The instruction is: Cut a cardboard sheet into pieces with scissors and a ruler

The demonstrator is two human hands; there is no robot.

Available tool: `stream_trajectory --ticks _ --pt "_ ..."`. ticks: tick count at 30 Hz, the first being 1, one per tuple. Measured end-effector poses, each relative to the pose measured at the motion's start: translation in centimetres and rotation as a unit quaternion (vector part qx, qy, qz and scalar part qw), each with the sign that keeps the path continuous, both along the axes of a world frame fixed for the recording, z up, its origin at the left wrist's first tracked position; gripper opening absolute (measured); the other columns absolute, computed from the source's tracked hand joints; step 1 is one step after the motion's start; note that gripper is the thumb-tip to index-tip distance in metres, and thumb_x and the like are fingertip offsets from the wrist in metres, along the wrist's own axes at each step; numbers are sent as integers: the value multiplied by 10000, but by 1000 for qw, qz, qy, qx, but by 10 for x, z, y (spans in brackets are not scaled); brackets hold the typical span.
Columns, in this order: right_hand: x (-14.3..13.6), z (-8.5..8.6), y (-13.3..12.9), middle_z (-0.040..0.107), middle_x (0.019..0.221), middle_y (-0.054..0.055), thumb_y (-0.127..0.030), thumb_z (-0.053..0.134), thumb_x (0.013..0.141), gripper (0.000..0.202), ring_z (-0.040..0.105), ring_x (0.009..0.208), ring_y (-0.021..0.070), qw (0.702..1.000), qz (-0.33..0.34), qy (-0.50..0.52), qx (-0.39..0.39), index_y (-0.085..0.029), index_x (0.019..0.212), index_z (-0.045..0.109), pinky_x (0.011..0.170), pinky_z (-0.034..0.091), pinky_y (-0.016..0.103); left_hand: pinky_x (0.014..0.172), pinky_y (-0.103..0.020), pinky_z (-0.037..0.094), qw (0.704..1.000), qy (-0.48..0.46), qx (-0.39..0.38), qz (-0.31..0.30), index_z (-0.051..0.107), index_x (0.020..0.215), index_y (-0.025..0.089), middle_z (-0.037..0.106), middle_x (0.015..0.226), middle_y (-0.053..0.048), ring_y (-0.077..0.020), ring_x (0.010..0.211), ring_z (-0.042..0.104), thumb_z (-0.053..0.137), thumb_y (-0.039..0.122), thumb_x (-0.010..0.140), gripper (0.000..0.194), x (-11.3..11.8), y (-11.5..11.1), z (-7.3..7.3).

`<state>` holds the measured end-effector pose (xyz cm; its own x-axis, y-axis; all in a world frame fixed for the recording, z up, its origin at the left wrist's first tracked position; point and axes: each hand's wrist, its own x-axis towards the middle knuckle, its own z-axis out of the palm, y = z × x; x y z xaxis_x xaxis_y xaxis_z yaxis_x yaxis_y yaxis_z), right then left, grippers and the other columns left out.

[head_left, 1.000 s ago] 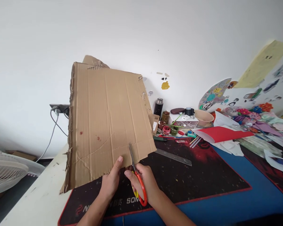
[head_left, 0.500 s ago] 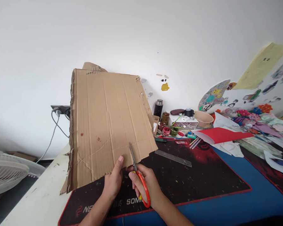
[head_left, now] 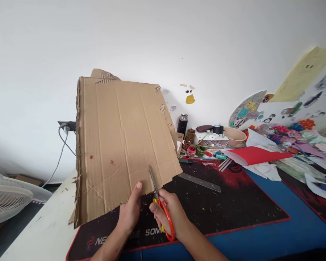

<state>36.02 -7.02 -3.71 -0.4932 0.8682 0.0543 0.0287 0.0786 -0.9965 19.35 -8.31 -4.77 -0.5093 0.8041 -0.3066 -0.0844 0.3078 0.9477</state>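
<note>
A large brown cardboard sheet [head_left: 122, 127], with ragged edges and a folded layer along its left side, stands tilted up before me. My left hand [head_left: 132, 208] grips its lower edge, thumb on the front face and the other fingers hidden behind. In my right hand [head_left: 170, 212] is a pair of scissors [head_left: 165, 217] with red and yellow handles. One blade lies over the front of the cardboard, pointing up from the bottom edge; the other blade is hidden behind the sheet.
Under the hands lies a black desk mat [head_left: 206, 206] with a metal ruler [head_left: 199, 182] on it. Behind stand a black flask [head_left: 182, 124], paint jars [head_left: 191, 150] and a pinkish bowl [head_left: 235, 136]. Red paper [head_left: 258, 156] lies at right; a white fan [head_left: 9, 195] is at left.
The cardboard's left side has shifted slightly left and its lower left corner has dropped a little. The scissor handles have spread slightly apart and moved slightly right with my right hand.
</note>
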Motion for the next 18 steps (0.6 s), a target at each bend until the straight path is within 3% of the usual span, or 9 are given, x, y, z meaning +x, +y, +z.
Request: stream_trajectory --ticks 3,7,11,14,18 --pt "-1 3 1 592 596 -31 -837 719 811 653 536 395 108 1000 -3 -4 -29 -202 867 577 368 365 186 741 -393 574 1000 21 11 -5 662 574 239 717 669 -79 -282 708 682 698 784 749 574 0 -1 0" --pt "-4 4 4 645 641 -9 -812 750 799 662 610 461 138 997 9 20 -78 -174 950 660 439 473 218 718 -376 567 999 26 39 10 674 594 236 702 645 -71 -273 696 660 682 810 740 592 1 1 -2" --pt "-7 4 6 660 610 15 -861 649 848 738 673 542 177 996 29 56 -62 -151 1043 707 543 510 254 503 -349 440 1000 -15 5 27 472 482 281 495 487 -16 -195 513 460 680 863 675 648 2 5 -1" --pt "-6 6 7 679 623 30 -890 632 835 788 694 588 195 995 46 67 -55 -145 1080 712 630 548 294 475 -344 383 999 -28 19 6 368 483 307 391 472 15 -165 486 374 657 855 697 655 3 7 3" --pt "-3 8 9 716 751 55 -905 663 791 802 710 708 214 997 44 49 -31 -158 1076 728 729 575 326 517 -345 451 1000 -3 23 -2 435 463 289 475 482 -12 -188 494 479 646 832 730 640 3 5 9"
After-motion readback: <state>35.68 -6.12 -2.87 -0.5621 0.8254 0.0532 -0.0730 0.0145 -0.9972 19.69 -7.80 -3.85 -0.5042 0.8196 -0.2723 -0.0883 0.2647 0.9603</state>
